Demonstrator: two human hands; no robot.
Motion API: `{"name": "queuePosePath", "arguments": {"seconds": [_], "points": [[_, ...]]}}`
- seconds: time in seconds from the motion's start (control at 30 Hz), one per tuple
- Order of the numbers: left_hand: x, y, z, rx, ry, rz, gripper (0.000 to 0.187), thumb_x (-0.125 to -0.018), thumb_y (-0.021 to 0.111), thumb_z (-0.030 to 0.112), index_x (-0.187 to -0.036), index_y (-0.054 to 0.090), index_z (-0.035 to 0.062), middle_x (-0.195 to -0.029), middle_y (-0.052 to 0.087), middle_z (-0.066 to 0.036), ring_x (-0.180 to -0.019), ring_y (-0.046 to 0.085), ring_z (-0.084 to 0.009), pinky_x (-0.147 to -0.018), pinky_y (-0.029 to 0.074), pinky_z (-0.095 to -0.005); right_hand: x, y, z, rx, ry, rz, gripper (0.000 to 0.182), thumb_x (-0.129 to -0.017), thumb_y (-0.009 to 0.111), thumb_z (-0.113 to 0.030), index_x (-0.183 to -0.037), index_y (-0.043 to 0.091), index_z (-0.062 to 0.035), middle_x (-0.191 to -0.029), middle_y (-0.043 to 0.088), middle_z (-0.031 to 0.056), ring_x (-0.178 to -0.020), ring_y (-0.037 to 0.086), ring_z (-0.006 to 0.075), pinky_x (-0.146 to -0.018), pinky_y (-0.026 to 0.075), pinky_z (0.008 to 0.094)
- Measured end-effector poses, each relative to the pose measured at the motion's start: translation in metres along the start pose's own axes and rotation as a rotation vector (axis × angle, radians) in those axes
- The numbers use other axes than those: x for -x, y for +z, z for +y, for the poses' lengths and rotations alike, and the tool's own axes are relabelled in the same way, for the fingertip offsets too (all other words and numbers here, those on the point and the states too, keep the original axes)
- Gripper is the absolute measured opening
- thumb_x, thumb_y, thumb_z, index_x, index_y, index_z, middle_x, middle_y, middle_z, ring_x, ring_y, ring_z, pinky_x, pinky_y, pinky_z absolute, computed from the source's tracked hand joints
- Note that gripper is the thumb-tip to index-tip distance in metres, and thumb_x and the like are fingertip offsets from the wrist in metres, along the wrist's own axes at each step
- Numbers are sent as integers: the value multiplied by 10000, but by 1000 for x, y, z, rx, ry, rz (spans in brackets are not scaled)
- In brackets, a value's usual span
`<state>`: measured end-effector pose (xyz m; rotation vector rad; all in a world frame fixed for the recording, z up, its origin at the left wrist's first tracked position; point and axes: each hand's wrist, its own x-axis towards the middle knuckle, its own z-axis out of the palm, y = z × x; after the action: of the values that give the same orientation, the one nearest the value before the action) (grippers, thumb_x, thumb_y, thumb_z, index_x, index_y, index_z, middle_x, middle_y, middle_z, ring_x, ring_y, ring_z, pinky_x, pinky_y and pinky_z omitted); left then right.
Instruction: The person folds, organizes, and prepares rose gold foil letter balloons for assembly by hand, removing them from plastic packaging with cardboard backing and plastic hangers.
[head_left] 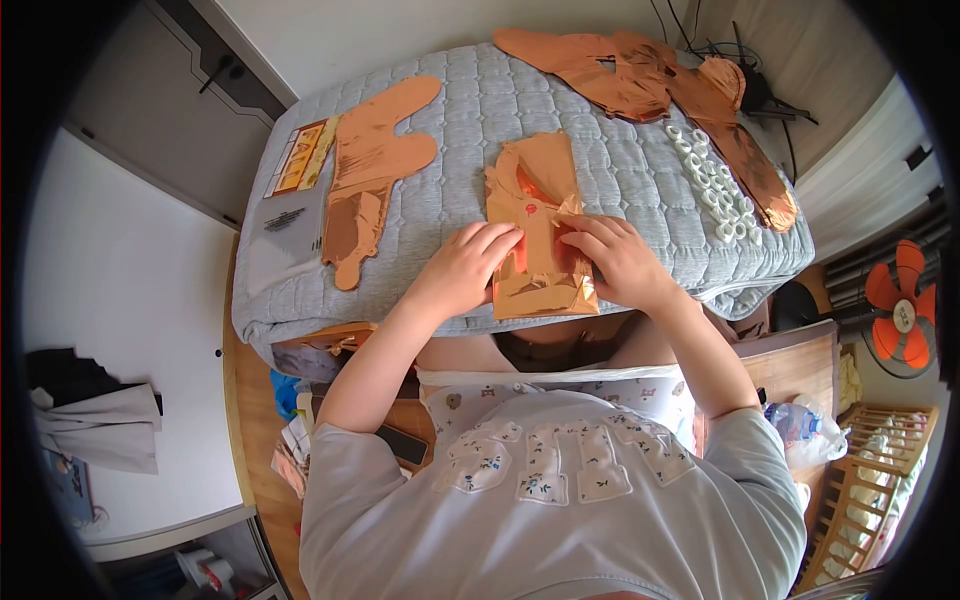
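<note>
In front of me, at the near edge of the mattress, lies a deflated rose-gold foil balloon [540, 215], folded into a narrow strip with a small red mark on it. My left hand [470, 262] has its curled fingers on the foil's left edge. From the right, my right hand [613, 258] grips the opposite edge, its fingertips bent in over the foil. The undersides of both hands' grips are hidden. Another flat foil balloon [385, 165] is spread out to the left. More crumpled foil balloons [640, 80] lie at the far right.
Several small white rolls [718, 190] stand in rows on the mattress [470, 100]. At the left are a printed packet [303, 157] and a clear plastic bag [285, 238]. An orange-bladed fan [903, 312] stands at right, above a wooden slatted frame [860, 490].
</note>
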<state>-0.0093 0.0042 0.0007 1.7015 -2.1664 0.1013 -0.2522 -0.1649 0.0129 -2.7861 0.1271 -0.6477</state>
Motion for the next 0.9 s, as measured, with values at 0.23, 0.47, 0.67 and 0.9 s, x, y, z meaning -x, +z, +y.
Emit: {"name": "queuePosePath", "arguments": {"seconds": [0.23, 0.47, 0.67, 0.9], "points": [[-3, -5, -4, 81, -19, 12, 586, -774, 767, 75, -1333, 592, 54, -1250, 586, -105, -1133, 597, -312, -977, 514, -416, -4, 3, 10, 2, -3, 17, 444, -845, 714, -176, -1272, 627, -87, -1275, 669, 89, -1211, 596, 315, -1044, 448, 444], [-14, 0, -12, 108, 3, 81, 425, -804, 730, 57, -1223, 659, 73, -1100, 630, -86, -1028, 630, -299, -880, 537, -404, -12, 5, 14, 8, 14, -9, 391, -881, 694, -188, -1266, 679, -120, -1220, 693, 69, -1147, 617, 297, -1023, 448, 418], [-20, -6, -11, 60, 41, 46, 429, -801, 739, 84, -1225, 681, 118, -1059, 623, -59, -997, 627, -281, -873, 536, -395, -13, 5, 14, 36, 0, -14, 395, -841, 718, -201, -1230, 701, -136, -1229, 675, 54, -1144, 604, 296, -1039, 425, 427], [-21, -3, -17, 37, 67, 28, 424, -810, 737, 129, -1231, 690, 121, -1060, 620, -47, -989, 620, -273, -867, 534, -379, -16, 3, 16, 26, 7, -64, 397, -827, 723, -201, -1218, 705, -132, -1235, 660, 53, -1163, 584, 294, -1051, 410, 436]]}}
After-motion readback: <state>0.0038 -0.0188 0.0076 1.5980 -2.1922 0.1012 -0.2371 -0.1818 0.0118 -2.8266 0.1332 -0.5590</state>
